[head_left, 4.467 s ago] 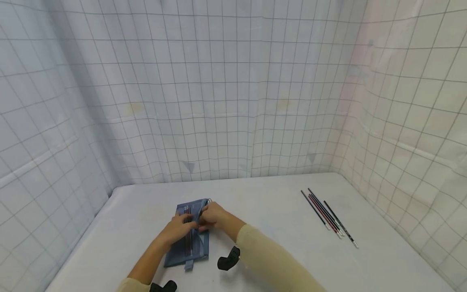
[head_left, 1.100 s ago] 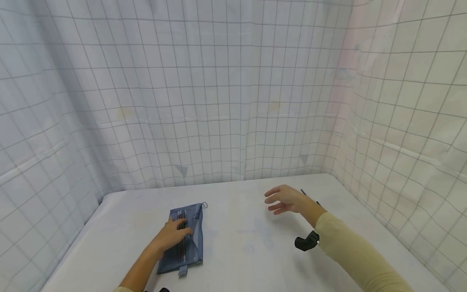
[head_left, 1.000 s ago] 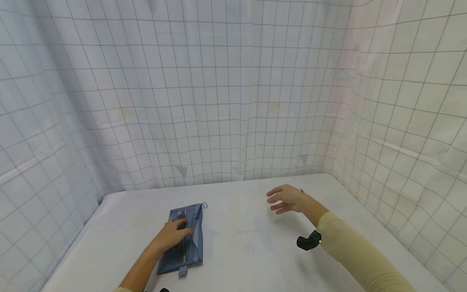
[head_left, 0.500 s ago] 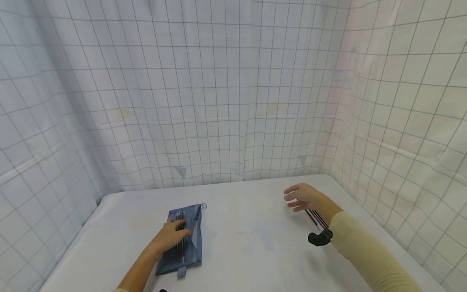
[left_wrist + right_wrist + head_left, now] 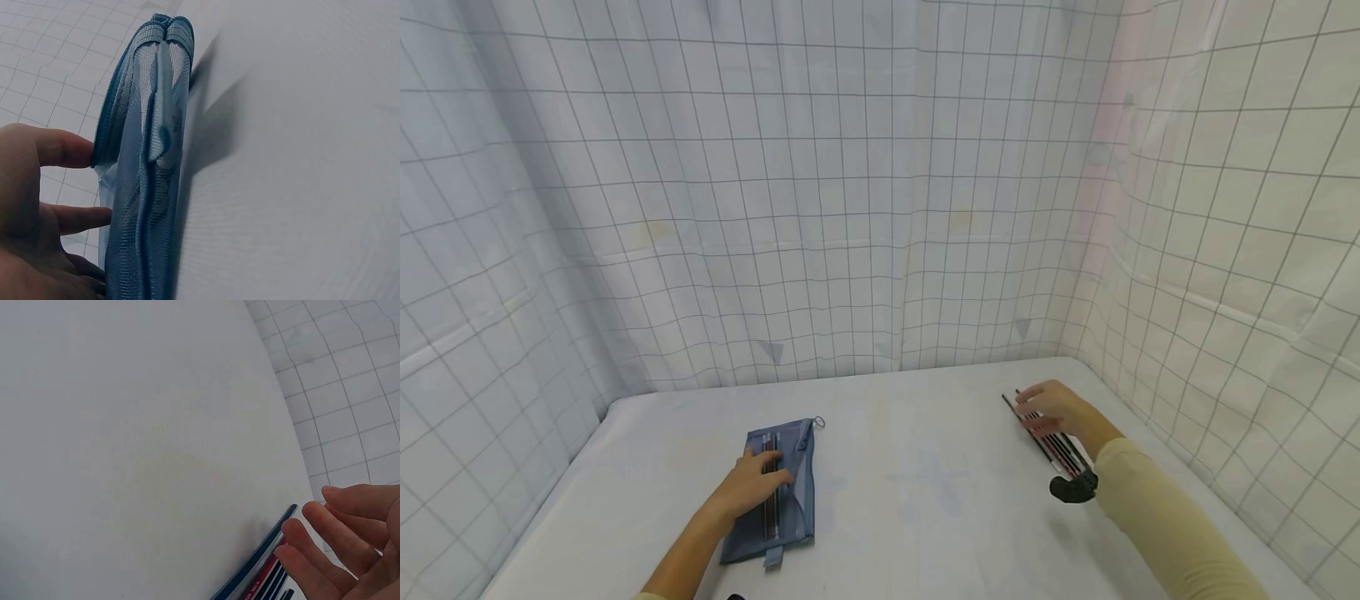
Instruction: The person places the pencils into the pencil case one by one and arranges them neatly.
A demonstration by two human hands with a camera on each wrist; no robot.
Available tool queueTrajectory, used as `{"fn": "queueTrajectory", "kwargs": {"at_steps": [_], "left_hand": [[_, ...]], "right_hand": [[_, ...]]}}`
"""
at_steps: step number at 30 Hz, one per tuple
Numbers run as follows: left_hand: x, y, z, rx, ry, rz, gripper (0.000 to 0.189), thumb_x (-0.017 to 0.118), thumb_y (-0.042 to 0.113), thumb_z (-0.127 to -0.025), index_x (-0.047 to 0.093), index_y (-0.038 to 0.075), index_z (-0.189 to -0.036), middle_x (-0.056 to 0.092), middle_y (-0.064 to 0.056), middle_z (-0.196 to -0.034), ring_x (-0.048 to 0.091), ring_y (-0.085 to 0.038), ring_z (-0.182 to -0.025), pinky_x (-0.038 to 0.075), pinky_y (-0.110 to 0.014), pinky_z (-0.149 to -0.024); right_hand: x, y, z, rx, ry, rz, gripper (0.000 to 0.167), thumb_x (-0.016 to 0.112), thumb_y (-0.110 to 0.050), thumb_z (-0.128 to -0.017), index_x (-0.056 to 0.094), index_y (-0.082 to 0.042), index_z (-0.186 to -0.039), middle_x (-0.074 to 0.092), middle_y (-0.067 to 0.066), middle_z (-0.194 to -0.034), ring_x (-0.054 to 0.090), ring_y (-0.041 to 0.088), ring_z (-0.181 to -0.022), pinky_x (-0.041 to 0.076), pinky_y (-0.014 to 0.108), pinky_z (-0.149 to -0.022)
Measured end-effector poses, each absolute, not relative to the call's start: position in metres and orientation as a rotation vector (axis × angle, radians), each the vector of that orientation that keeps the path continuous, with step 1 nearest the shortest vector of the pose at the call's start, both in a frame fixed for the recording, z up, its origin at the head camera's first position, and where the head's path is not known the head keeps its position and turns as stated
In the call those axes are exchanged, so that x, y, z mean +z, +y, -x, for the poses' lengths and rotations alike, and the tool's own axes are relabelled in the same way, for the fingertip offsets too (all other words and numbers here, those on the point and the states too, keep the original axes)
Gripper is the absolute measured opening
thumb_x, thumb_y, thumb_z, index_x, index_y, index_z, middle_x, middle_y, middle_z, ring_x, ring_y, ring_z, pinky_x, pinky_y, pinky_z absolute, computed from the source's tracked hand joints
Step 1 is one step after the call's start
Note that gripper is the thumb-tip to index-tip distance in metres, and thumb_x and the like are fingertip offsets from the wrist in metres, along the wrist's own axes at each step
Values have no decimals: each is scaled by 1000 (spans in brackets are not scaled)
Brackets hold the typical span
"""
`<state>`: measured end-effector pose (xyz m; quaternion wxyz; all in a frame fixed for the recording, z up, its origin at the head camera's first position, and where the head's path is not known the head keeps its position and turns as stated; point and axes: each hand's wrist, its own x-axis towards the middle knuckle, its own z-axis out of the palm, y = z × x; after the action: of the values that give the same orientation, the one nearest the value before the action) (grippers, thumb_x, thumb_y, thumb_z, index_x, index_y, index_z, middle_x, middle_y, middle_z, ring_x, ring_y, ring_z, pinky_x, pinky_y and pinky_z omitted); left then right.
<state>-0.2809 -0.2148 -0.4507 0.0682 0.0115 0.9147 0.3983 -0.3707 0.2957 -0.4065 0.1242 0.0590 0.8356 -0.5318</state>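
fingers loosely parted and empty, the right hand (image 5: pixel 1060 408) hangs over a bunch of pencils (image 5: pixel 254 556) at the right of the head view; whether a fingertip touches one, i can't tell from where i stand. those pencils lie close together on the white tabletop (image 5: pixel 910 508), slanting toward the lower right. over at lower left, the left hand (image 5: pixel 747 485) rests on a blue pouch (image 5: pixel 797 523), its fingers spread rather than gripping. the pouch lies flat, its zipped edge looks parted, and dark and reddish lines show down its strip, perhaps pencils already inside. to my eye the step in hand is fetching a pencil while the other hand steadies the pouch. next, i'd say, calls for lowering the fingertips and pinching one pencil cleanly, without rolling its neighbours.
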Motion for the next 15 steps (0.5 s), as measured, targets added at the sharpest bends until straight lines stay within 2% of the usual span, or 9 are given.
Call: {"fn": "queueTrajectory", "kwargs": {"at_steps": [8, 15], "left_hand": [[-448, -214, 278, 1215, 2754, -47, 71, 64, 33, -94, 45, -10, -148, 3, -51, -155, 5, -70, -141, 13, -81, -107], [-449, -214, 279, 1202, 2757, -39, 72, 64, 33, -94, 45, -10, -148, 4, -51, -155, 6, -70, -141, 13, -81, -108]], "right_hand": [[-418, 309, 371, -1535, 2475, -189, 42, 69, 0, -96, 56, 15, -134, 66, 21, -112, 70, 28, -91, 61, 41, -77], [-429, 306, 369, -1426, 2585, -138, 36, 68, 3, -94, 60, 16, -127, 65, 23, -113, 66, 33, -101, 60, 44, -80]]}}
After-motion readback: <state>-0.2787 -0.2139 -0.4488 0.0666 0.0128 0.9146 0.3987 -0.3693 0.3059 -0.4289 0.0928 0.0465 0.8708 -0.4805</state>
